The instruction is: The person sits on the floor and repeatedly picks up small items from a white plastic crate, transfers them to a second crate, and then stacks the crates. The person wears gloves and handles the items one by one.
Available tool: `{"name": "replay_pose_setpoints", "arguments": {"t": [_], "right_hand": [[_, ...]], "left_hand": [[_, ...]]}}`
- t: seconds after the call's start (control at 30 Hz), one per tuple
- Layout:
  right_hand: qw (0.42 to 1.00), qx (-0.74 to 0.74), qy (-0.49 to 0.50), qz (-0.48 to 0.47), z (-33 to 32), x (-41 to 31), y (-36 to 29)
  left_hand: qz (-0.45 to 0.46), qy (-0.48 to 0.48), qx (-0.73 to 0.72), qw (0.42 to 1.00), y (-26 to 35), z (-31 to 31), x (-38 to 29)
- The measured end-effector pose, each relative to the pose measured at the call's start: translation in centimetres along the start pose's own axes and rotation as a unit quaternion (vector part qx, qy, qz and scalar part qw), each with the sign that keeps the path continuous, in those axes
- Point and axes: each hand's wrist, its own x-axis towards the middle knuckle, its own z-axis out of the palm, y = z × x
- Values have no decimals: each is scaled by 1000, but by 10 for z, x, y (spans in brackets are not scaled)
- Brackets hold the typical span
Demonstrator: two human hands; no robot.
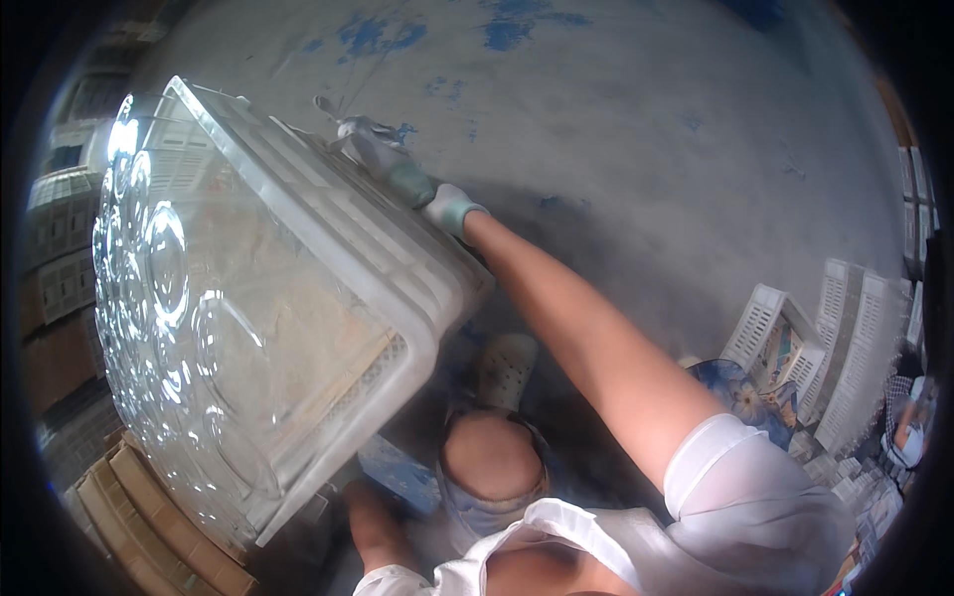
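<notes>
A large white plastic crate [417, 328] is tilted up in front of me, at the left of the view. Clear, shiny round pieces [168, 261], glass or plastic, bulge at its left side; their exact kind is unclear. My right hand [399, 175], in a white and pale green glove, grips the crate's outer side wall near the upper edge. Of my left hand [349, 471], only a bit of glove cuff shows at the crate's lower edge; the crate hides the fingers.
Brown cardboard boxes [141, 514] are stacked at lower left. White slatted crates [842, 343] stand at right, near a blue floral cloth [745, 395]. A person [908, 425] is at the far right edge. The grey floor [633, 149] bears blue paint patches. My shoe [508, 369] is below the crate.
</notes>
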Motion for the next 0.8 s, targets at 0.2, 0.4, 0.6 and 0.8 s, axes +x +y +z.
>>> {"name": "replay_pose_setpoints", "arguments": {"t": [0.2, 0.4, 0.6, 0.8], "right_hand": [[997, 37, -58, -39, 10, 17, -5], [987, -49, -152, 14, 9, 46, -6], [987, -1, -159, 1, 10, 40, 6], [984, 42, -173, -4, 13, 1, 16]], "left_hand": [[257, 134, 208, 934, 102, -71, -45], [384, 188, 412, 805, 169, -104, -65], [432, 170, 508, 726, 189, -100, -60], [428, 130, 557, 700, 193, -120, -61]]}}
